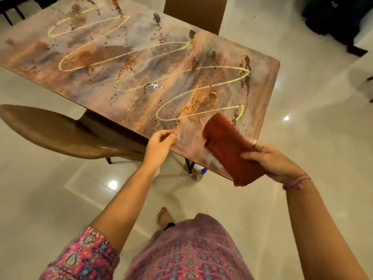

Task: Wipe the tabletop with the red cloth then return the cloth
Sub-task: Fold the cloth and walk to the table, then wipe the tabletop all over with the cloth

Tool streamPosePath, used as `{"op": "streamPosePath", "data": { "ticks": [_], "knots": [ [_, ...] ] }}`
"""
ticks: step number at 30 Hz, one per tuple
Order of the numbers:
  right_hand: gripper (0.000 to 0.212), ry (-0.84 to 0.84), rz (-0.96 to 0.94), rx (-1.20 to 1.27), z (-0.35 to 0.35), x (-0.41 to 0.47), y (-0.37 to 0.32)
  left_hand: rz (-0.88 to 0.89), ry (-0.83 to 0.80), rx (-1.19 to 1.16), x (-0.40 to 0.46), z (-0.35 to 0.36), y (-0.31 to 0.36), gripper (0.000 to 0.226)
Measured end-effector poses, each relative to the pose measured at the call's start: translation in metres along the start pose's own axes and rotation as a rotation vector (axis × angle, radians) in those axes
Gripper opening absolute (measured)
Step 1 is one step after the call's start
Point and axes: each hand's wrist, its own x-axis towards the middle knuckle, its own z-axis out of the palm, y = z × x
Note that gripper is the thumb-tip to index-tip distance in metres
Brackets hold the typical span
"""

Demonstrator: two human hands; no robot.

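The tabletop (129,57) is covered from end to end with brown crumbs (129,66), a wet patch (152,86) and a looping yellow line (181,79), but nothing upright is seen on it, so its whole surface lies open to a sweep. The near corner is taken up by the red cloth (228,146) and the right hand (272,160), and the near edge by the left hand (160,141). One long side is flanked by a brown chair (50,132), the far side by another chair (193,11). Open floor (314,122) is seen to the right.
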Motion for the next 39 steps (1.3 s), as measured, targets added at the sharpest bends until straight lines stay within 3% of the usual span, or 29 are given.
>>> {"op": "streamPosePath", "data": {
  "ticks": [3,6,8,11,13,16,20,24,27,29,34,36,39],
  "knots": [
    [0.036,0.310,-0.075,-0.265,-0.032,0.022,-0.010,-0.175,-0.025,0.025,0.012,0.007,-0.010,0.006],
    [0.051,0.452,-0.086,-0.597,-0.045,0.061,-0.002,-0.390,-0.112,0.006,0.012,0.022,-0.027,0.005],
    [0.057,0.418,-0.081,-0.768,-0.036,0.087,0.019,-0.511,-0.084,-0.039,0.011,0.035,-0.039,0.006],
    [0.068,0.182,-0.024,-0.993,0.001,0.109,0.061,-0.638,-0.022,-0.174,0.010,0.055,-0.050,0.017],
    [0.073,0.146,-0.068,-1.136,0.029,0.103,0.093,-0.699,0.001,-0.286,0.009,0.066,-0.058,0.021],
    [0.064,0.067,-0.200,-1.150,0.049,0.075,0.121,-0.712,0.046,-0.402,0.014,0.083,-0.065,0.027],
    [0.050,0.082,-0.315,-1.269,0.007,0.060,0.131,-0.689,0.123,-0.509,0.023,0.097,-0.068,0.043],
    [0.049,0.324,-0.179,-1.161,-0.027,0.114,0.106,-0.683,0.172,-0.552,0.031,0.096,-0.067,0.057],
    [0.055,0.458,-0.051,-1.091,-0.004,0.154,0.090,-0.686,0.210,-0.594,0.034,0.096,-0.071,0.058],
    [0.055,0.377,-0.118,-1.148,0.021,0.154,0.089,-0.690,0.214,-0.641,0.035,0.096,-0.072,0.057],
    [0.049,-0.074,-0.470,-1.255,0.034,0.088,0.125,-0.713,0.229,-0.717,0.040,0.095,-0.073,0.057],
    [0.047,-0.050,-0.470,-1.253,0.006,0.086,0.126,-0.735,0.214,-0.688,0.042,0.093,-0.073,0.057],
    [0.050,0.192,-0.283,-1.254,-0.021,0.114,0.112,-0.757,0.207,-0.644,0.042,0.089,-0.074,0.061]
  ]
}}
